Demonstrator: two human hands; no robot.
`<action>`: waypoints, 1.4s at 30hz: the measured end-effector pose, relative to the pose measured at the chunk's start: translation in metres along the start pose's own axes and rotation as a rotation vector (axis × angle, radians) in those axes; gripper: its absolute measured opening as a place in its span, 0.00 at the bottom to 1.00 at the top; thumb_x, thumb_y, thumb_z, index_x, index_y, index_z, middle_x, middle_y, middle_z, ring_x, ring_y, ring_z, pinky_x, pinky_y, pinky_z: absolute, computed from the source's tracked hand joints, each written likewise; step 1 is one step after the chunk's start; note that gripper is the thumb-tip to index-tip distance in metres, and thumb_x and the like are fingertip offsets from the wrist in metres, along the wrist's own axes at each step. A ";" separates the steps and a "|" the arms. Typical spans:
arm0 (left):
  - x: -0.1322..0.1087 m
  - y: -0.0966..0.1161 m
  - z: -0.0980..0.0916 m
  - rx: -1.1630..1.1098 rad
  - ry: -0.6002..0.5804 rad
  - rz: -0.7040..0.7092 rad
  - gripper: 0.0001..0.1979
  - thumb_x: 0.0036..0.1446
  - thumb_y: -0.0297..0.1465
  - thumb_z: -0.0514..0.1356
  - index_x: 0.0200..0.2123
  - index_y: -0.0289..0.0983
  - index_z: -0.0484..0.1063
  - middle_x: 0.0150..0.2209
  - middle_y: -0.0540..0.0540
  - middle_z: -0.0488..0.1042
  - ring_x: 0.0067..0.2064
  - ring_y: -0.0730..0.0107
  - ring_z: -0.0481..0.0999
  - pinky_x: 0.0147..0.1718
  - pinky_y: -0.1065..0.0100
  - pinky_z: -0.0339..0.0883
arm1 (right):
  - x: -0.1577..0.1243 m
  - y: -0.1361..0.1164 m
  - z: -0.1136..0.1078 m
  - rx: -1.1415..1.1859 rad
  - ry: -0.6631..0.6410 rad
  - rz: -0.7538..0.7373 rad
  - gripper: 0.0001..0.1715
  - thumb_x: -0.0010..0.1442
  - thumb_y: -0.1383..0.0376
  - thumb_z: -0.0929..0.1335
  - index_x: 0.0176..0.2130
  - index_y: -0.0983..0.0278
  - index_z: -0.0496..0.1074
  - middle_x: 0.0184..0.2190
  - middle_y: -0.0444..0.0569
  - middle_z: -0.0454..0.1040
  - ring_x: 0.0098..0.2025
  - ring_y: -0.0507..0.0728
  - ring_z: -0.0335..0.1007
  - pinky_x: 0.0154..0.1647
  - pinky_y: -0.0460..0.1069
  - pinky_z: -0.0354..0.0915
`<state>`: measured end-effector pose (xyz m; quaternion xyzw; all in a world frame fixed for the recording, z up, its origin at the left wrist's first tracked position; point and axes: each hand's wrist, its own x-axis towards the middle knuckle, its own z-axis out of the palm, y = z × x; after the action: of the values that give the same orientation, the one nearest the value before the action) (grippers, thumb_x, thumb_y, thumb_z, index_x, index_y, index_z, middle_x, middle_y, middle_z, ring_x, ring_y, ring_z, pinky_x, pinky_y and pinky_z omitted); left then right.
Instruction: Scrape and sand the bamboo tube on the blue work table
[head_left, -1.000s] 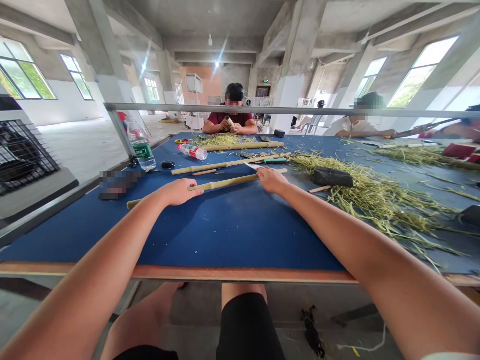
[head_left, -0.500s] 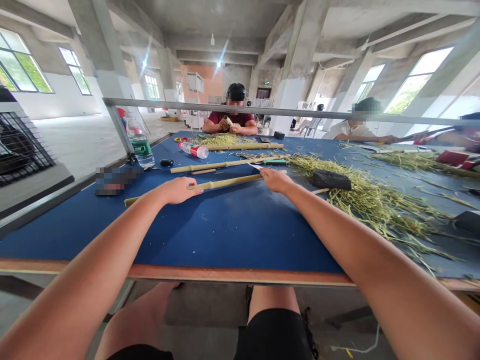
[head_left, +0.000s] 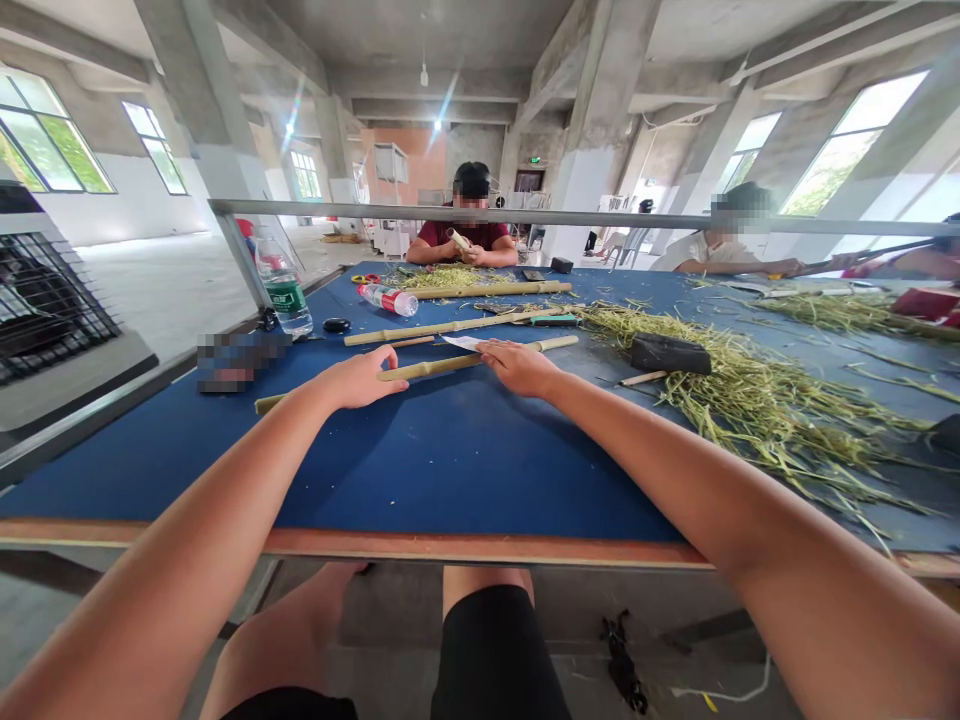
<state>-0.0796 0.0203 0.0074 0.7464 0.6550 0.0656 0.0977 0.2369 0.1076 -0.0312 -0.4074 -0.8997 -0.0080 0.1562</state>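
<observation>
A jointed bamboo pole [head_left: 431, 367] lies across the blue table before me. My left hand [head_left: 360, 378] grips it towards its left part, thumb on the near side and fingers on the far side. My right hand [head_left: 521, 368] is over the pole further right, fingers together, holding a piece of white paper [head_left: 463, 343] against it. Whether the paper's underside is rough cannot be seen. Just beyond lie a second bamboo pole [head_left: 420, 331] and a short thin brown stick [head_left: 412, 341]. A green-handled tool [head_left: 553, 321] rests near that pole's right end.
Bamboo shavings [head_left: 739, 415] heap up on the right, with a black block [head_left: 670, 354] on them. A water bottle [head_left: 285, 295] stands at left; another bottle [head_left: 388, 300] lies on its side. A metal rail [head_left: 555, 216] spans the table. A person [head_left: 461, 240] works opposite, others at right.
My right hand has slid left along the pole with the white paper, closer to my left hand. The left hand stays at its place, its index finger lifted a little.
</observation>
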 end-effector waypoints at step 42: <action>0.003 -0.003 0.000 -0.006 -0.019 0.055 0.30 0.54 0.60 0.55 0.43 0.42 0.75 0.39 0.43 0.81 0.36 0.58 0.77 0.31 0.64 0.59 | -0.001 0.009 0.002 -0.010 0.007 0.044 0.30 0.75 0.57 0.54 0.69 0.63 0.64 0.69 0.51 0.64 0.72 0.60 0.56 0.73 0.57 0.50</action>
<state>-0.0823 0.0235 0.0070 0.7643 0.6331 0.0631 0.1046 0.2437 0.1137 -0.0344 -0.4280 -0.8899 -0.0106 0.1573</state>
